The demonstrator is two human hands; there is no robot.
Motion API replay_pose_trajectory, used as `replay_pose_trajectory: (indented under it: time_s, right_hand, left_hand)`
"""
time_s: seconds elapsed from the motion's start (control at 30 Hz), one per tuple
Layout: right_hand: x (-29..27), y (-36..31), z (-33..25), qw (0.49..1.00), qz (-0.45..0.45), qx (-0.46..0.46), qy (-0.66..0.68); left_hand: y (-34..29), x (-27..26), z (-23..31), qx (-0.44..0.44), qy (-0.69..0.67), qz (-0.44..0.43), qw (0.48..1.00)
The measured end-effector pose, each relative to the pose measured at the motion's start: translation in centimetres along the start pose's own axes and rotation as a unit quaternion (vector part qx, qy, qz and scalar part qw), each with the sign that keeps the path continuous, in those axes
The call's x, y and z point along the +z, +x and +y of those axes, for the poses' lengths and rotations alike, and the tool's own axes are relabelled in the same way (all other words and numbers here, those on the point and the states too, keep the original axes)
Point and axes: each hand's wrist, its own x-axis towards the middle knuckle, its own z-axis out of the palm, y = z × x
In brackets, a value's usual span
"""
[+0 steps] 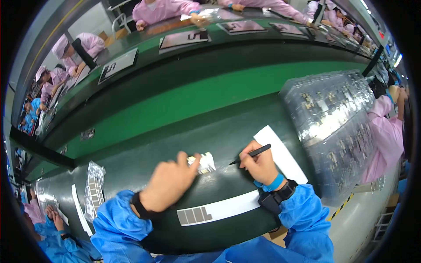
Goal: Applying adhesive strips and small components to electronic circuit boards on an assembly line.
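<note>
My left hand [169, 184], slightly blurred, has its fingertips at the left edge of a small shiny white-and-silver part [205, 163] on the dark green work surface [151, 151]. The fingers seem to grip that edge, partly covering it. My right hand [258, 165] is closed round black tweezers [260, 150], whose tips point down-left, apart from the part. Beneath this hand's right side lies a plain white sheet [285, 153]. A long white strip [237, 204] with several grey rectangular pieces at its left end lies nearer me, between my forearms.
Clear plastic trays [333, 127] with small parts are stacked at the right. On the left lie a plastic bag [94, 193] with grey pieces and a narrow white strip [80, 210]. A co-worker's hands [56, 219] are farther left. Flat panels [184, 39] line the raised far belt.
</note>
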Motion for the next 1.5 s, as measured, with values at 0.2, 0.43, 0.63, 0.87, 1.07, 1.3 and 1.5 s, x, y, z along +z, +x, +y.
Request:
replay_pose_trajectory:
  time_s: [0.2, 0.43, 0.63, 0.87, 1.07, 1.3, 1.5]
  right_hand:
    - [-0.1, 0.0, 1.0, 0.999, 0.019, -0.040, -0.020]
    - [-0.7, -0.1, -0.3, 0.988, 0.042, -0.080, -0.127]
    - [-3.9, -7.5, -9.3, 0.986, 0.045, -0.122, -0.107]
    - [-21.9, -10.2, -17.0, 0.823, 0.309, -0.018, -0.477]
    - [-39.0, -10.2, -10.6, 0.741, 0.301, 0.210, -0.562]
    - [-38.8, -9.3, -10.1, 0.671, 0.215, 0.209, -0.678]
    - [-38.4, -8.9, -9.8, 0.619, 0.177, 0.177, -0.744]
  left_hand:
    - [6.1, -0.6, -11.4, -0.054, 0.031, 0.192, 0.980]
    - [3.7, 1.0, -7.2, -0.041, -0.061, 0.189, 0.979]
    - [0.2, 2.8, -0.6, 0.102, -0.227, 0.170, 0.953]
    - [0.0, 3.9, -1.6, 0.033, -0.378, 0.142, 0.914]
    - [0.3, 5.8, -2.0, 0.067, -0.388, 0.170, 0.903]
    - [-0.1, 5.0, -1.6, 0.034, -0.383, 0.155, 0.910]
    - [0.0, 5.0, -1.7, 0.026, -0.388, 0.155, 0.908]
